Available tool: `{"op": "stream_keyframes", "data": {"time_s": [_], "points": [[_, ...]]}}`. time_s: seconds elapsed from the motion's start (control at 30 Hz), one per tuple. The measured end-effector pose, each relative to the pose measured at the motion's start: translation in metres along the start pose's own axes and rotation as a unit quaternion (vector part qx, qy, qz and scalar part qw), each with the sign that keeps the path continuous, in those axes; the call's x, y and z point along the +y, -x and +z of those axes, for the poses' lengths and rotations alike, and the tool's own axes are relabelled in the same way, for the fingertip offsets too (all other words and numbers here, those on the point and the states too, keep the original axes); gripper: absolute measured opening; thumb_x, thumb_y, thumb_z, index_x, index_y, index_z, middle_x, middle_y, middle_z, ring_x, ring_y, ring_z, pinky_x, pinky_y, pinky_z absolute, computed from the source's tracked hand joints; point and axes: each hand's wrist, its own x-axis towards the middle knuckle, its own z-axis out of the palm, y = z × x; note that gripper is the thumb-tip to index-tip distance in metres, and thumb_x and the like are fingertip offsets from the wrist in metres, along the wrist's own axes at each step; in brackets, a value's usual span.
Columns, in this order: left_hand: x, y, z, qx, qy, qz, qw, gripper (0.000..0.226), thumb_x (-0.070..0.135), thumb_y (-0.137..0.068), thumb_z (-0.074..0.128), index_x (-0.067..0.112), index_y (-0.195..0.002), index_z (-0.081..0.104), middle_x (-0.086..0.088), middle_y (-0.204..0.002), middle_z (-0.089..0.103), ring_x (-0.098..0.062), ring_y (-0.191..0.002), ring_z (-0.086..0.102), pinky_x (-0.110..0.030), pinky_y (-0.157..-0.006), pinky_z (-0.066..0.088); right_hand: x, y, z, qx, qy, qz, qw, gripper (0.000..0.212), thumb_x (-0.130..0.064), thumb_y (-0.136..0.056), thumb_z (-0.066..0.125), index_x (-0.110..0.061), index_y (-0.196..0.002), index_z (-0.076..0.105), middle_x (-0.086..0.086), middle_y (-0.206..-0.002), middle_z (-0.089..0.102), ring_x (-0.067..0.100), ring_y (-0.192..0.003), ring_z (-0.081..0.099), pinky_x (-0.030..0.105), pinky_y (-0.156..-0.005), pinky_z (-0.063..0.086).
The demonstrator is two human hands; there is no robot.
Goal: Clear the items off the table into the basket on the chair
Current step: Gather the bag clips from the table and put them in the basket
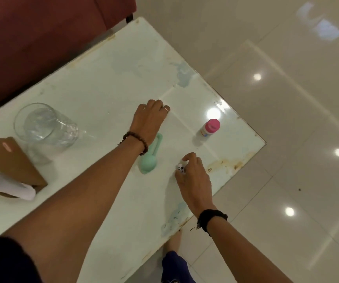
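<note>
My left hand (150, 119) rests knuckles-down on the white table (107, 82), fingers curled; whether it holds anything is hidden. Just below its wrist lies a mint-green scoop (149, 162). My right hand (193, 180) is closed around a small white object with black print (180, 168), near the table's right edge. A small bottle with a pink cap (210, 128) stands beyond my right hand. At the left stand a clear glass pitcher (43, 127) and a brown paper holder with white paper (11, 168). No basket is in view.
A dark red chair or sofa (41, 37) lies behind the table's far edge. Glossy tiled floor (287, 99) stretches to the right. My foot (174, 242) shows under the table's near corner.
</note>
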Motion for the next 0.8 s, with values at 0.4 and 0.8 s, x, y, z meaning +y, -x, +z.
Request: {"op": "stream_keyframes", "data": {"time_s": [0.4, 0.8], "points": [[-0.046, 0.153, -0.085, 0.076, 0.457, -0.213, 0.860, 0.013, 0.015, -0.085, 0.062, 0.020, -0.096, 0.066, 0.009, -0.089, 0.064, 0.004, -0.068, 0.060, -0.007, -0.066, 0.046, -0.076, 0.053, 0.022, -0.085, -0.310, -0.017, 0.947, 0.018, -0.010, -0.091, 0.054, -0.020, -0.103, 0.062, 0.007, -0.093, 0.066, 0.013, -0.075, 0.066, 0.016, -0.062, 0.054], [-0.189, 0.489, -0.155, 0.219, 0.627, -0.482, 0.571, 0.018, 0.009, -0.082, 0.064, 0.026, -0.082, 0.070, 0.012, -0.061, 0.067, -0.007, -0.064, 0.064, -0.017, -0.064, 0.056, -0.246, 0.238, 0.228, -0.353, -0.297, -0.079, 0.884, 0.014, -0.008, -0.090, 0.056, -0.015, -0.100, 0.064, 0.011, -0.088, 0.068, 0.014, -0.069, 0.068, 0.028, -0.060, 0.058]]}}
